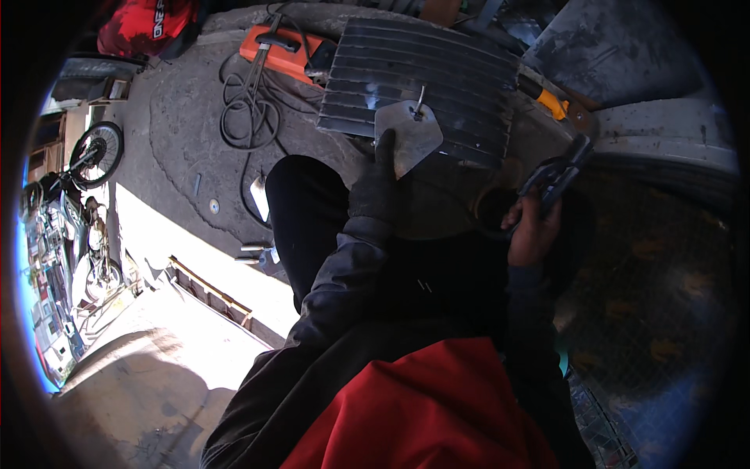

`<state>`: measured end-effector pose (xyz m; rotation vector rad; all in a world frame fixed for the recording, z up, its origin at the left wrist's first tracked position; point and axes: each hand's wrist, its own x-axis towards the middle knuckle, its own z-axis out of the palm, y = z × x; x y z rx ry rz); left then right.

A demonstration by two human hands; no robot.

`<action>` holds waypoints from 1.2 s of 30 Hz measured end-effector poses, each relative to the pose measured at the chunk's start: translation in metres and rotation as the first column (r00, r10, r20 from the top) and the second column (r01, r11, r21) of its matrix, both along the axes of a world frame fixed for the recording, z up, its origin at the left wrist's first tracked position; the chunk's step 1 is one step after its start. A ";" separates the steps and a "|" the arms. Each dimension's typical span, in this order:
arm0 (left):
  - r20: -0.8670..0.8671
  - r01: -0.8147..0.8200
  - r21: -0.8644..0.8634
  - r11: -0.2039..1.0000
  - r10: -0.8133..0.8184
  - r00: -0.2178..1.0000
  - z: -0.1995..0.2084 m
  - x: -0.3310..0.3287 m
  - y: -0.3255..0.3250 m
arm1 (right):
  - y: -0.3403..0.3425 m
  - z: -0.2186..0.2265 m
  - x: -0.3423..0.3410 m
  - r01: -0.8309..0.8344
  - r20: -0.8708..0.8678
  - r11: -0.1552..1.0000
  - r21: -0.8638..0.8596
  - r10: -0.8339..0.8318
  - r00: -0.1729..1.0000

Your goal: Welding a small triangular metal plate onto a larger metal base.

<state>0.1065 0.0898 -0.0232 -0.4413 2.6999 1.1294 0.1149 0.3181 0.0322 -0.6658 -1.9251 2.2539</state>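
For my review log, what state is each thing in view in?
Left hand: gripping the metal plate.
Metal plate: held, partly covering the slatted metal panel.
Slatted metal panel: partly hidden by the plate.
Right hand: closed around the plier-like tool.
Plier-like tool: held; jaws unclear.
Orange machine: on the ground, power unclear.
Cable: loosely looped on the ground.
Motorcycle: parked, riderless.

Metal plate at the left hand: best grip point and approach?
Likely the near-left edge of the metal plate, approached from the person's side, pinching its faces. It looks thin and flat, its near corner appears to project past the slatted panel, and the bent rod stands near the far edge, away from that grip.
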 end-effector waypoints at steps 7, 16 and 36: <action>-0.231 0.065 -0.173 0.983 -0.105 0.967 0.035 0.011 -0.020 | 0.000 0.000 -0.002 0.057 0.016 0.998 -0.002 -0.057 0.998; 0.034 0.330 -0.116 0.937 -0.329 0.944 0.023 0.063 -0.033 | -0.002 0.002 -0.004 0.059 0.002 0.998 -0.026 -0.059 0.998; -0.324 0.184 -0.048 0.982 -0.189 0.927 0.014 0.061 -0.023 | 0.000 0.002 -0.003 0.042 -0.002 0.999 -0.027 -0.042 0.999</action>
